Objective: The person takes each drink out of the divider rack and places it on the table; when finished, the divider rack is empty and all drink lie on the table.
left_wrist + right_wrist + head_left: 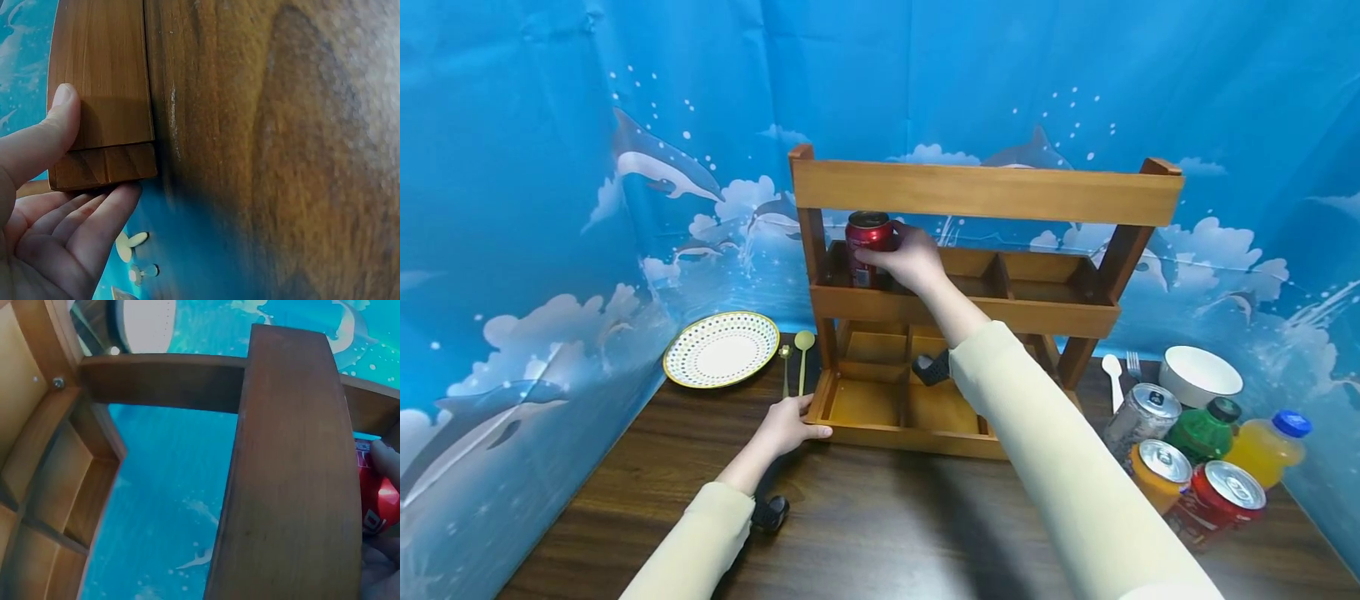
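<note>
My right hand [912, 257] grips a dark red soda can [868, 242], standing upright at the left end of the wooden rack's [962, 312] middle tier. In the right wrist view the red can [377, 494] shows only at the right edge, partly covered by the thumb and a wooden board. At the rack's lower left corner, my left hand [784, 429] holds the front edge. The left wrist view shows that thumb on the front board [103, 75] and the fingers curled beneath its end. Whether the can's base touches the compartment floor is hidden by the tier's front board.
A dotted plate [721, 350] and two gold spoons [802, 354] lie left of the rack. On the right are a white spoon [1112, 379], a fork [1133, 364], a white bowl [1198, 379], a silver can [1142, 421], a green bottle [1202, 432], an orange can [1157, 475], a red can [1217, 500] and a yellow bottle [1266, 450].
</note>
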`<action>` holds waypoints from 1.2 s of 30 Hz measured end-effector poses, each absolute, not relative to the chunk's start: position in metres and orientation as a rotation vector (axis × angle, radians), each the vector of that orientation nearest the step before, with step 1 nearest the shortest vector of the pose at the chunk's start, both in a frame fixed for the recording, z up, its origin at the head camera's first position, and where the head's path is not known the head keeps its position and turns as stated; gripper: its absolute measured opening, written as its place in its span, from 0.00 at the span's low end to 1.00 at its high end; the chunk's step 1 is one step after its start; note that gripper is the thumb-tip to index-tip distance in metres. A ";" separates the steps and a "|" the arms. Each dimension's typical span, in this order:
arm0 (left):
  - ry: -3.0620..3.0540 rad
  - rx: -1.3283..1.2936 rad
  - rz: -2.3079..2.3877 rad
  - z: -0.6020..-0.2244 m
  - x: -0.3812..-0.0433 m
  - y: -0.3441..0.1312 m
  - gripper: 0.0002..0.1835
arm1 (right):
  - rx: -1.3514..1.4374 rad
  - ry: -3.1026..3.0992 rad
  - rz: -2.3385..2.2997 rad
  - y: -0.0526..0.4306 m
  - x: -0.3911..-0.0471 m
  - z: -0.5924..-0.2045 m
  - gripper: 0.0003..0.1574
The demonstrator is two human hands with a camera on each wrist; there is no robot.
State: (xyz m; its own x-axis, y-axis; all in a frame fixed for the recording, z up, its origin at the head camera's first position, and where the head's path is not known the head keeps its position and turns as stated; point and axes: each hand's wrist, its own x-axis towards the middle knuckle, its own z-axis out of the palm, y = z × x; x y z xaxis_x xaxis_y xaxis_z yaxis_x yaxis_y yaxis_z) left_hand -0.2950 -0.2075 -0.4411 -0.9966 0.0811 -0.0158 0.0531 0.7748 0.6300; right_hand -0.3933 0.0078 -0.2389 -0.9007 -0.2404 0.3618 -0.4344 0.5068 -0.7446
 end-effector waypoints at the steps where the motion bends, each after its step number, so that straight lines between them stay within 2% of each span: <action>1: 2.919 0.110 1.023 -0.440 -0.295 -0.207 0.41 | 0.571 -2.545 1.337 0.009 -0.393 -0.238 0.40; 6: 2.921 0.116 1.012 -0.438 -0.295 -0.202 0.41 | 0.590 -2.510 1.281 0.015 -0.393 -0.239 0.38; 10: 2.926 0.140 1.025 -0.438 -0.296 -0.199 0.40 | 0.735 -2.434 1.066 0.021 -0.387 -0.244 0.39; 15: 2.935 0.125 1.010 -0.438 -0.295 -0.203 0.40 | 0.942 -2.252 0.749 0.025 -0.370 -0.252 0.42; 19: 2.934 0.143 1.002 -0.437 -0.294 -0.205 0.39 | 1.002 -2.048 0.652 0.030 -0.350 -0.256 0.45; 27: 2.935 0.152 0.986 -0.435 -0.294 -0.204 0.39 | 0.945 -1.766 0.845 0.064 -0.308 -0.241 0.44; 36: 2.907 0.138 0.972 -0.437 -0.294 -0.205 0.40 | 0.735 -2.019 1.176 0.128 -0.252 -0.227 0.39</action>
